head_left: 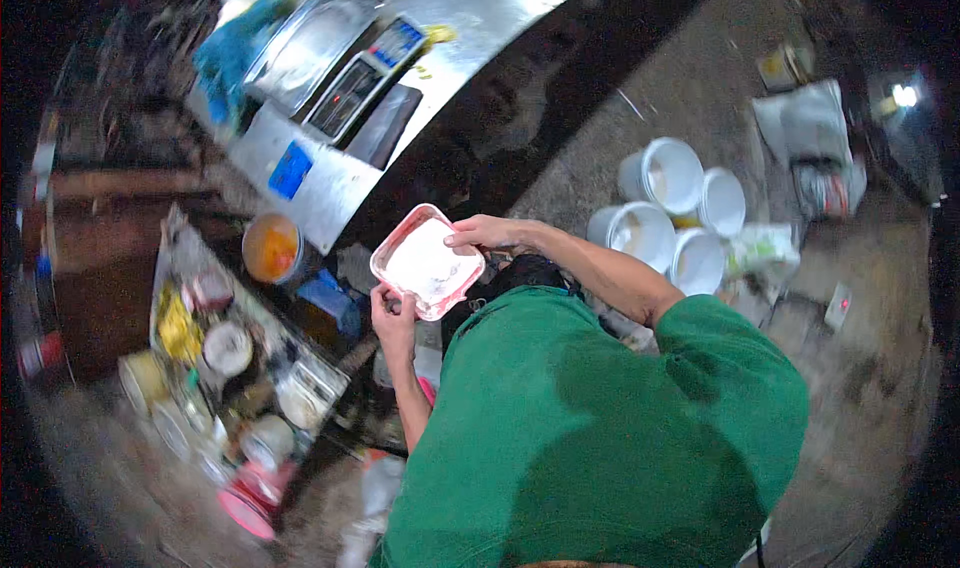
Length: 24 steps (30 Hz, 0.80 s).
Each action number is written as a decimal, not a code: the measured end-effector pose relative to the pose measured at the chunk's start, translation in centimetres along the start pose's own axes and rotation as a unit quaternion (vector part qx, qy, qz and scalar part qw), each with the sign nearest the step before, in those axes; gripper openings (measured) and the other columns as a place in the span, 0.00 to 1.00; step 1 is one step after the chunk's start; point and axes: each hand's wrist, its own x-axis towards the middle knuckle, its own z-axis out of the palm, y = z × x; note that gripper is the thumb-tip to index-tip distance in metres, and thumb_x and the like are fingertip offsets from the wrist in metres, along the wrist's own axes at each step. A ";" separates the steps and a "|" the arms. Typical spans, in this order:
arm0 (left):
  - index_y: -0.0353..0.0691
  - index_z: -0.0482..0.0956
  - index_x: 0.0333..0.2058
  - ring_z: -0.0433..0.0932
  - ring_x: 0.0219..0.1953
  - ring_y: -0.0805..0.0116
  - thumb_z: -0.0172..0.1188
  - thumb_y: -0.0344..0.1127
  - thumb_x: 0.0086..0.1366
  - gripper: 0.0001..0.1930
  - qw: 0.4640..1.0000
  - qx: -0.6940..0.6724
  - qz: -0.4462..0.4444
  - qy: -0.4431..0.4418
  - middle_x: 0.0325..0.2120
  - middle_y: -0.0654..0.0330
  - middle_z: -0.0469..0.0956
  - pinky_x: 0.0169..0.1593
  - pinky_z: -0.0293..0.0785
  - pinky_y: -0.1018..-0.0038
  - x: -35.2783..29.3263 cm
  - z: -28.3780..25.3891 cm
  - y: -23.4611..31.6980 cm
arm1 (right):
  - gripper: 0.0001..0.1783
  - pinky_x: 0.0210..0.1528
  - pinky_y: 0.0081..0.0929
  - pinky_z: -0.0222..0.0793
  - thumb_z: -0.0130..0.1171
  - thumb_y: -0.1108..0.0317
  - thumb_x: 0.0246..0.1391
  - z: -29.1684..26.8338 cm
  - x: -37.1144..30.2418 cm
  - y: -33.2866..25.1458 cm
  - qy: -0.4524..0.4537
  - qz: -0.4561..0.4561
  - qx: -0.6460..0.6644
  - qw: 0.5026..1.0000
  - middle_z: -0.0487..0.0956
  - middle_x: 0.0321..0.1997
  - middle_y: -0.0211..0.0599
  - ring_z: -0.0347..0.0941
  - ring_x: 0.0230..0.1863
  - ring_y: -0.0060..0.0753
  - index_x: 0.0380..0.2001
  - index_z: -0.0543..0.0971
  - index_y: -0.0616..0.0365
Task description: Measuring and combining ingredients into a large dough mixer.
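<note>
I hold a pink square tub (428, 261) filled with a white substance in front of my chest, over the gap between a steel counter and a low cluttered table. My left hand (392, 313) grips the tub's near left edge from below. My right hand (482, 233) holds its right rim with the fingers curled over the edge. I wear a green shirt, which fills the lower middle of the view.
A steel counter (470, 8) carries a metal tray (312, 43), a digital scale (362, 78) and a blue cloth (232, 53). An orange-filled container (272, 249) and several jars crowd the low table (222, 358) at left. Several white buckets (670, 213) stand on the floor at right.
</note>
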 end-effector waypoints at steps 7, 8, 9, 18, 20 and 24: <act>0.34 0.68 0.48 0.71 0.35 0.78 0.54 0.37 0.67 0.16 0.957 0.024 0.021 -0.288 0.36 0.63 0.73 0.37 0.69 0.81 8.9 3.6 1.5 | 0.20 0.30 0.18 0.68 0.59 0.59 0.55 -2.2 -5.8 4.3 0.194 0.012 0.160 0.968 0.76 0.33 0.24 0.71 0.31 0.14 0.47 0.74 0.58; 0.35 0.67 0.52 0.73 0.35 0.78 0.51 0.42 0.69 0.19 0.944 0.016 0.048 -0.327 0.37 0.62 0.74 0.38 0.71 0.80 10.2 4.5 2.2 | 0.21 0.44 0.23 0.70 0.59 0.64 0.54 -2.4 -5.5 6.4 0.206 -0.055 0.265 0.940 0.78 0.42 0.30 0.73 0.41 0.20 0.49 0.72 0.60; 0.36 0.67 0.53 0.75 0.34 0.77 0.50 0.44 0.69 0.20 0.936 0.000 0.004 -0.352 0.38 0.61 0.75 0.39 0.73 0.79 11.1 5.2 2.9 | 0.21 0.44 0.23 0.70 0.59 0.64 0.54 -2.2 -6.2 6.8 0.221 -0.062 0.277 0.933 0.78 0.42 0.30 0.73 0.41 0.20 0.49 0.72 0.60; 0.36 0.67 0.52 0.73 0.32 0.77 0.55 0.44 0.66 0.22 0.907 0.134 -0.011 -0.398 0.35 0.61 0.74 0.37 0.71 0.80 16.2 13.5 3.7 | 0.23 0.58 0.31 0.65 0.58 0.71 0.50 -4.4 -16.2 13.8 0.396 -0.256 0.538 0.699 0.76 0.50 0.38 0.73 0.51 0.32 0.50 0.70 0.66; 0.35 0.69 0.50 0.73 0.30 0.76 0.54 0.44 0.67 0.20 0.883 0.180 0.010 -0.433 0.33 0.61 0.74 0.35 0.71 0.80 15.7 17.2 4.3 | 0.24 0.58 0.32 0.65 0.56 0.73 0.49 -6.3 -19.1 17.0 0.453 -0.297 0.564 0.623 0.76 0.49 0.40 0.74 0.50 0.34 0.51 0.70 0.67; 0.34 0.70 0.46 0.74 0.28 0.73 0.55 0.45 0.65 0.19 0.848 0.237 0.032 -0.472 0.28 0.60 0.75 0.32 0.72 0.75 17.2 22.8 -1.1 | 0.26 0.59 0.33 0.65 0.56 0.73 0.46 -10.2 -26.9 21.2 0.510 -0.392 0.555 0.528 0.76 0.50 0.40 0.72 0.52 0.35 0.52 0.68 0.66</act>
